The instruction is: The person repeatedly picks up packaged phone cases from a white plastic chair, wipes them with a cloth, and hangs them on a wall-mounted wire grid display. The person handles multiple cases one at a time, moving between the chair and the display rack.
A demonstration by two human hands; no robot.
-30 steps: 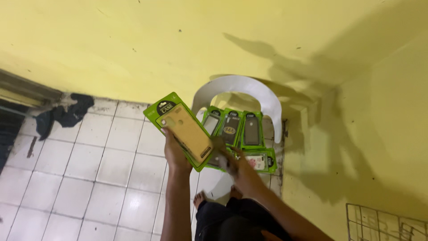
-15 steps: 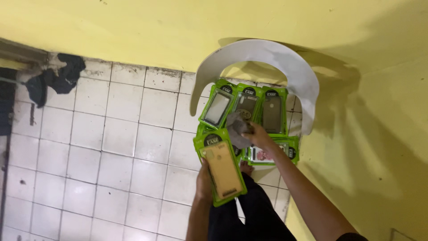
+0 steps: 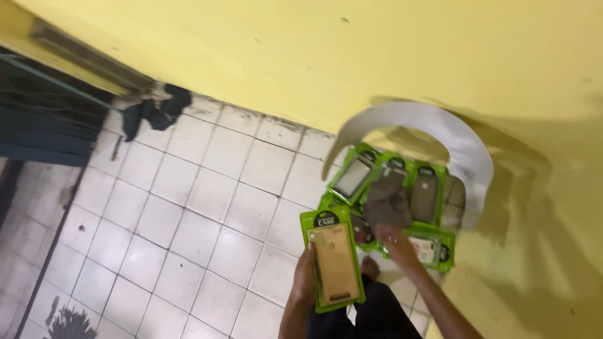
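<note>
The left hand had its grip closed on a green-packaged phone case; the right hand pinched a grey case above packs spread on the white chair.

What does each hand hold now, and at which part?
Left hand holds a green phone-case package by its left edge. Right hand lifts a grey case by its lower end.

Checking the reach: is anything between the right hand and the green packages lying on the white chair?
Nothing visible. The right hand already rests on the green phone-case packages spread over the white plastic chair. The left hand holds another green package off to the side, clear of them.
</note>
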